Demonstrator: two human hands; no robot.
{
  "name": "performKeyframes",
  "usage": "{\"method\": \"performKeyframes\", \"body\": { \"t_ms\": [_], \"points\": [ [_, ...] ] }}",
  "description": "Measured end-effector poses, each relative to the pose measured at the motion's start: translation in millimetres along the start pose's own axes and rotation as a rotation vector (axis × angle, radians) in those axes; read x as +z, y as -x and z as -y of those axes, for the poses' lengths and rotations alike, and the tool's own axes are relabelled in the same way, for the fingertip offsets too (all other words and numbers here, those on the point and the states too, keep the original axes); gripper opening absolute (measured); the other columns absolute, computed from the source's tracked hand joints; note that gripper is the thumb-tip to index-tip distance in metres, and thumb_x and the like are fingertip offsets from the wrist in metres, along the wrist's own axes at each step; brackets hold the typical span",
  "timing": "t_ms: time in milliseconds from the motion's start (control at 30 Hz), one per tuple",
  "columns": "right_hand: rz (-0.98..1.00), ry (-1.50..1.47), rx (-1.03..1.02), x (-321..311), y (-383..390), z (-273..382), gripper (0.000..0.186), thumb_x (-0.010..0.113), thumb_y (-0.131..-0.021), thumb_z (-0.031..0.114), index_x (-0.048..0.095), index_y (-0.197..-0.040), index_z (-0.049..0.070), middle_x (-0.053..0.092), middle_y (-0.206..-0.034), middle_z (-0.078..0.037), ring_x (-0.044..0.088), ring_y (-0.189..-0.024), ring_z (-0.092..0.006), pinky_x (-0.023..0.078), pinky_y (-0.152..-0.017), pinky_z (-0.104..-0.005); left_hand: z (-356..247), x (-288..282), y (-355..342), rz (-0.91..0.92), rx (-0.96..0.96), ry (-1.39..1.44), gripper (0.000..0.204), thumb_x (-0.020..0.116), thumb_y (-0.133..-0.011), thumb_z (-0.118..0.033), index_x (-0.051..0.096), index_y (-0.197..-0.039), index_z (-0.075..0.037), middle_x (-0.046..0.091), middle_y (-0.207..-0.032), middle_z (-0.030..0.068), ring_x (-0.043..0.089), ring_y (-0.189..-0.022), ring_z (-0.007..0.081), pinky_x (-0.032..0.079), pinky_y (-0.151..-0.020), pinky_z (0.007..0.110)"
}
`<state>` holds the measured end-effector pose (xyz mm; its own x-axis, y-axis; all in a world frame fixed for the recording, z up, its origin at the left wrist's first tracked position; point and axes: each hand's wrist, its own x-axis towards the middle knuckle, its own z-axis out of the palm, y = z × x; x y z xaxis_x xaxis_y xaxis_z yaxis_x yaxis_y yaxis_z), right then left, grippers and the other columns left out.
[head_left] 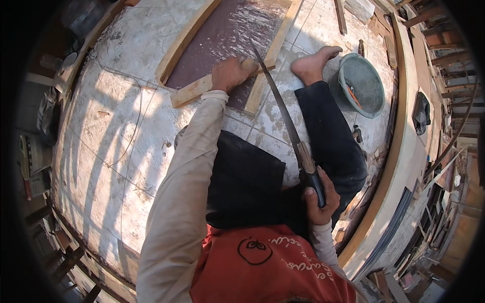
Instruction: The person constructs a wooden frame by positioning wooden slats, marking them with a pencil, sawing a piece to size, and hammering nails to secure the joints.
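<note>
My right hand [322,198] is wrapped round the dark handle of a hand saw [283,108]. Its long blade points up and away from me, and its far part passes over or beside the right end of a short wooden strip [191,91]; whether the teeth touch the wood I cannot tell. My left hand [230,74] is closed on that strip, pressing it across the near end of a wooden frame [180,43]. Inside the frame lies a dark maroon panel [222,30] with white scuffs.
A grey-green bucket [371,91] with something orange inside stands right of my bare foot [314,63]. A hammer [357,134] lies near my right leg. A thin wire [139,108] curls over the stained tile floor [101,146]. A long timber edge [399,141] runs along the right.
</note>
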<state>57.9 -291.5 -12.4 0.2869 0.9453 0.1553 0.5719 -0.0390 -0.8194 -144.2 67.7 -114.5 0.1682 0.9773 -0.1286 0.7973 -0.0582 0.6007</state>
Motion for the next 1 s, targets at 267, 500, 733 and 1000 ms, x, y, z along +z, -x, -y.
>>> {"method": "performKeyframes", "body": {
  "t_ms": [267, 500, 733, 1000],
  "points": [
    [-0.01, 0.005, 0.003, -1, 1, 1, 0.05, 0.071, -0.093, 0.023, 0.063, -0.13, -0.009, 0.075, -0.103, -0.022, 0.076, -0.086, -0.0261, 0.057, -0.078, -0.0333, 2, 0, 0, -0.003, 0.009, -0.007, 0.059, 0.062, -0.085, -0.067, 0.075, -0.116, -0.018, 0.075, -0.11, 0.0176, 0.07, -0.107, 0.0362, 0.051, -0.094, 0.047],
    [0.011, 0.0, 0.008, 5, 7, 6, 0.049, 0.071, -0.093, 0.021, 0.063, -0.131, -0.007, 0.075, -0.103, -0.022, 0.076, -0.087, -0.0259, 0.057, -0.079, -0.0325, 11, -2, 5, 0.023, -0.014, -0.009, 0.059, 0.061, -0.084, -0.067, 0.077, -0.113, -0.018, 0.076, -0.108, 0.0161, 0.071, -0.104, 0.0334, 0.052, -0.093, 0.043],
    [0.017, -0.003, 0.029, 10, 6, 20, 0.049, 0.071, -0.093, 0.021, 0.062, -0.133, -0.007, 0.075, -0.099, -0.02, 0.074, -0.081, -0.0222, 0.056, -0.075, -0.0311, 16, 1, 2, 0.013, -0.009, -0.025, 0.057, 0.06, -0.084, -0.065, 0.077, -0.115, -0.02, 0.075, -0.111, 0.0157, 0.071, -0.106, 0.0333, 0.052, -0.094, 0.043],
    [0.01, 0.031, 0.015, 2, 18, 33, 0.047, 0.066, -0.094, 0.014, 0.06, -0.136, -0.007, 0.075, -0.097, -0.017, 0.069, -0.076, -0.0139, 0.053, -0.071, -0.0269, 22, 1, 2, 0.006, 0.042, -0.054, 0.056, 0.058, -0.085, -0.065, 0.076, -0.118, -0.023, 0.075, -0.111, 0.0156, 0.071, -0.106, 0.0341, 0.053, -0.093, 0.046]
  ]
}}
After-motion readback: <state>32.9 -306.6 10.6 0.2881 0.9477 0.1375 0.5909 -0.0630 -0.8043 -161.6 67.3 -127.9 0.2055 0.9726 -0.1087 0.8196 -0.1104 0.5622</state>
